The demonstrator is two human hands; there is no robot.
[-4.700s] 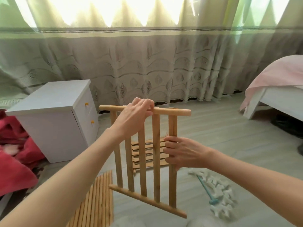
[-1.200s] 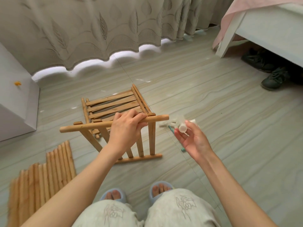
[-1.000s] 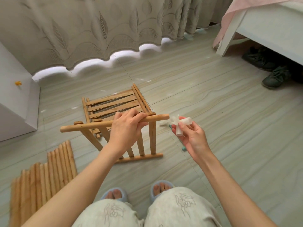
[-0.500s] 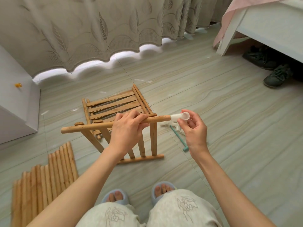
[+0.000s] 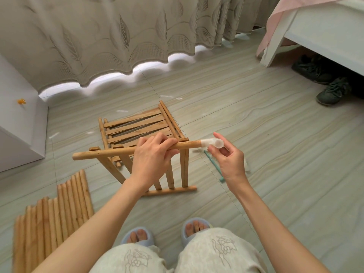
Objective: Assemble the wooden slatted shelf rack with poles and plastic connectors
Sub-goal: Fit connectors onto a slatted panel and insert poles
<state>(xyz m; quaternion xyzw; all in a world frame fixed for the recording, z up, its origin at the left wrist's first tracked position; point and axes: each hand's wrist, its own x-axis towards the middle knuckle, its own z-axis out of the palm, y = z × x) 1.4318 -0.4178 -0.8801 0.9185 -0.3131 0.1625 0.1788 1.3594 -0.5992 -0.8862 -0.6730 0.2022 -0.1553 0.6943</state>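
Note:
A wooden slatted panel (image 5: 184,168) stands on edge on the floor, its lower rail resting on the tiles. My left hand (image 5: 152,157) grips the panel's top rail near its middle. A white plastic connector (image 5: 211,143) sits on the right end of that rail. My right hand (image 5: 228,156) pinches the connector with thumb and fingers. Behind the panel, more slatted panels (image 5: 137,127) lie stacked flat on the floor. A bundle of wooden poles (image 5: 53,211) lies at the lower left.
A teal tool (image 5: 213,166) and white connector pieces lie on the floor beside my right hand. A white cabinet (image 5: 17,125) stands at left, a white bed frame (image 5: 307,34) with dark shoes (image 5: 332,90) at right, curtains behind. My slippered feet (image 5: 137,236) are below.
My right hand brought the white connector from the floor pile up to the right end of the top rail and pushed it on. My left hand kept its hold on the rail.

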